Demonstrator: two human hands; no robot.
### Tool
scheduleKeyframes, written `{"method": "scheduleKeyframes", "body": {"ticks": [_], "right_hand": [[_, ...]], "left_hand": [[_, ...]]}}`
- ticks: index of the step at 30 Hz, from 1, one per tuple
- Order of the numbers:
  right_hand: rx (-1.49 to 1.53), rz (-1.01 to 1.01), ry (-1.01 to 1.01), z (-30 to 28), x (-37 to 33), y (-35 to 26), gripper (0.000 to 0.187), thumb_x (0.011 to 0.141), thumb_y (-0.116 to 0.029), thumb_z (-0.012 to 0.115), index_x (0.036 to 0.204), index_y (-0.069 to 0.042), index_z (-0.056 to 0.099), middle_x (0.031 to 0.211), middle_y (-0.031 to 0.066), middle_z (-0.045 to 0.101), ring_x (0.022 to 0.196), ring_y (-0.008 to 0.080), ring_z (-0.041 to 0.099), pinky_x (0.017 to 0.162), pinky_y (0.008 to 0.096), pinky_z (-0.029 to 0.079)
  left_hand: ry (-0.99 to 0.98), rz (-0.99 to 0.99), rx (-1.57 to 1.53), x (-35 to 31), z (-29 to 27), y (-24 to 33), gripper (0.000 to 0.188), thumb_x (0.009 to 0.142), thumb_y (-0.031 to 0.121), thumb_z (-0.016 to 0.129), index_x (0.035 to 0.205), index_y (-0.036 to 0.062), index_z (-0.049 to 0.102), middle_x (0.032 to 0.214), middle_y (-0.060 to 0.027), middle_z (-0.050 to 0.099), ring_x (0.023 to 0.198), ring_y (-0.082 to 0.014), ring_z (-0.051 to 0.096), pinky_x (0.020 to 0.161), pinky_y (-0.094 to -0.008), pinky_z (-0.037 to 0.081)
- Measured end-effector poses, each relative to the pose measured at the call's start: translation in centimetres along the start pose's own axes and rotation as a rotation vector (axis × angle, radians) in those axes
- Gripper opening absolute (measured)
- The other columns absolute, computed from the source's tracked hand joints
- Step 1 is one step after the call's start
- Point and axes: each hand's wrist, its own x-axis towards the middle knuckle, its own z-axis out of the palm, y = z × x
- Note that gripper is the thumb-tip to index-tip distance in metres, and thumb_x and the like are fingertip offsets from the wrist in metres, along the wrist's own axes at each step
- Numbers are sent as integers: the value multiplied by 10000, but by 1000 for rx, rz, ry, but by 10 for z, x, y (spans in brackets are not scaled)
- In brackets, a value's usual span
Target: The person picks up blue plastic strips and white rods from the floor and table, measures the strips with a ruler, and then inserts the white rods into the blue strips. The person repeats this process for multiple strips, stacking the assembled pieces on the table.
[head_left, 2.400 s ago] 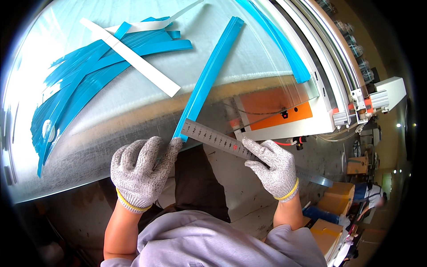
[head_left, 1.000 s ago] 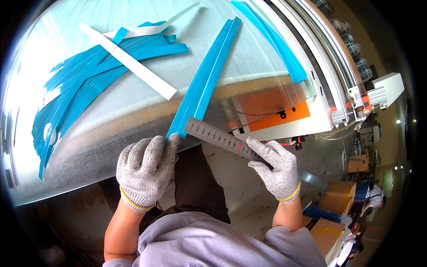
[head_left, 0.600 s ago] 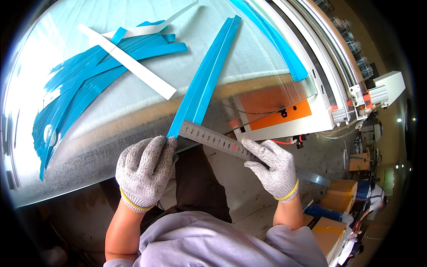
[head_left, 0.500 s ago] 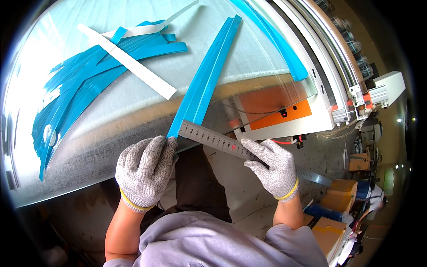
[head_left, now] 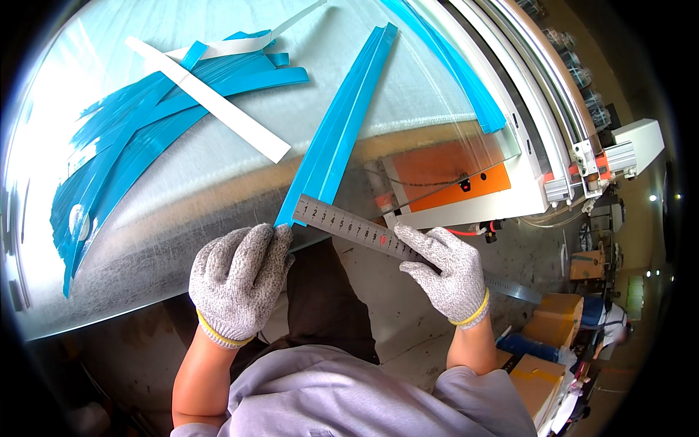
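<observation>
At six o'clock on the glass sheet, right at its near edge, the left hand in a grey knit glove presses its fingers down together over the lower end of the blue strip, close to the left end of the ruler. That strip is long and folded, and runs from the left hand up toward one o'clock across the glass. The steel ruler lies across the strip's lower end and slants down toward four o'clock, out past the glass edge. The right hand, gloved the same, pinches the ruler near its middle between thumb and fingers; the ruler's far end sticks out beyond the hand toward four o'clock. At ten o'clock on the glass lies a heap of loose blue strips, with a white strip laid across it. Another blue band runs along the glass toward two o'clock. Just past the ruler, at three o'clock, stands a white machine housing with an orange panel, beside metal rails.
</observation>
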Motion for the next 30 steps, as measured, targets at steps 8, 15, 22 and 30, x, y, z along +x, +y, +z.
{"method": "scheduleKeyframes", "body": {"ticks": [8,15,22,30], "right_hand": [[4,8,-12,0,1,0,491,822,-211,816,1304,-189,729,824,113,605,633,306,612,593,393,518],[-7,0,-9,0,0,0,503,831,-228,808,1326,-205,716,831,110,605,634,306,613,598,396,526],[-19,3,-16,-1,0,-2,499,834,-219,803,1326,-203,717,831,105,607,649,305,620,606,399,527],[16,73,-90,-8,3,-10,514,778,-37,826,1281,-40,721,926,184,704,765,304,685,715,361,558]], "left_hand": [[-4,-12,4,1,0,1,384,758,175,820,1130,89,784,1138,-73,685,971,-278,692,774,-425,566],[6,-10,10,0,0,1,391,756,183,826,1135,96,784,1145,-72,681,980,-281,688,778,-428,564],[1,-8,16,0,1,1,407,751,183,822,1147,97,783,1145,-71,679,980,-280,687,788,-430,559],[-7,-7,24,1,0,1,410,755,184,815,1154,96,781,1148,-71,679,979,-279,687,784,-425,554]]}}
